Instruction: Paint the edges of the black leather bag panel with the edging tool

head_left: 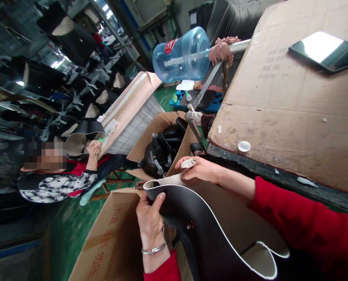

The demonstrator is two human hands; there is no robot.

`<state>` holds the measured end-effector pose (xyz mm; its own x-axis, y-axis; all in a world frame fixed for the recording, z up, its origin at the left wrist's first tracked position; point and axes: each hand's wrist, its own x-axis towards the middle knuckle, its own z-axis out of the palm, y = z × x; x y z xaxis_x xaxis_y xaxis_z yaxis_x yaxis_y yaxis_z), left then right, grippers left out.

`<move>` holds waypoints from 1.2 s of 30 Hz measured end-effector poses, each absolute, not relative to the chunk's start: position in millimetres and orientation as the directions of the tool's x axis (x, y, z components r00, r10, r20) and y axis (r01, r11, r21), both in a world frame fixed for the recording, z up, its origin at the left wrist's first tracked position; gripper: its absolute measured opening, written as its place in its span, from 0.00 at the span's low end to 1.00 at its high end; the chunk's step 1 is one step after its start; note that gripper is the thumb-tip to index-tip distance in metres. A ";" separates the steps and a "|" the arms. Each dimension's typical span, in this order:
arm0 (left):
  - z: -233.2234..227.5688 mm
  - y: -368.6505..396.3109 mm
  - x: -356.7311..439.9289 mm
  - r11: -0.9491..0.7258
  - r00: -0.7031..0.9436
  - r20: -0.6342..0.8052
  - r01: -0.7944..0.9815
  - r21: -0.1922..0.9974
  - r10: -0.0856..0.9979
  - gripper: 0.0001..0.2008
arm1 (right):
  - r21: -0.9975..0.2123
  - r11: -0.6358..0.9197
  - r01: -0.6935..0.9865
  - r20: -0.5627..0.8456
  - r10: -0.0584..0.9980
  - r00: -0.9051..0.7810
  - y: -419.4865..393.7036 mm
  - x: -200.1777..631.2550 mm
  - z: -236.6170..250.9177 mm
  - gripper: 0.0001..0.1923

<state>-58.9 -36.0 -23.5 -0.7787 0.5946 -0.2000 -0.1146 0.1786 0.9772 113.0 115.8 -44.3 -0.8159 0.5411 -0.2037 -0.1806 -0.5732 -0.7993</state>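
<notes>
A curved black bag body (191, 207), beige inside with a thin white edge, is spread in front of me. My left hand (150, 214), wearing a silver bangle, grips its near left end with the thumb on the black outer face. My right hand (201, 169) reaches across from the right and holds the bag body's far beige side near the same end. A white wrapping (187, 163) covers one of its fingers. Some fingertips are hidden behind the panel. A small metal fitting (190, 225) sits on the black face.
An open carton (112, 226) stands below my hands; another carton (134, 154) behind holds black bags. On the right, a cardboard-covered table (279, 117) carries a phone (326, 50) and a white cap (244, 146). A water bottle (181, 54) hangs beyond. A seated co-worker (65, 175) is at left.
</notes>
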 end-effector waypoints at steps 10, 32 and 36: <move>-28.5 -36.5 -52.7 0.196 -0.766 -0.216 -0.119 0.973 0.606 0.27 | -0.881 -0.433 -0.192 -0.101 0.568 -0.817 115.3 114.9 -49.0 0.23; -22.2 -37.2 -14.2 0.104 -0.859 0.343 0.409 0.907 0.380 0.16 | -0.878 -0.389 -0.279 -0.046 0.648 -0.761 116.4 121.4 -54.9 0.15; -16.0 -42.9 -4.7 0.118 -0.769 0.492 0.579 0.807 0.408 0.12 | -0.892 -0.374 -0.253 -0.058 0.650 -0.758 117.5 122.5 -53.9 0.16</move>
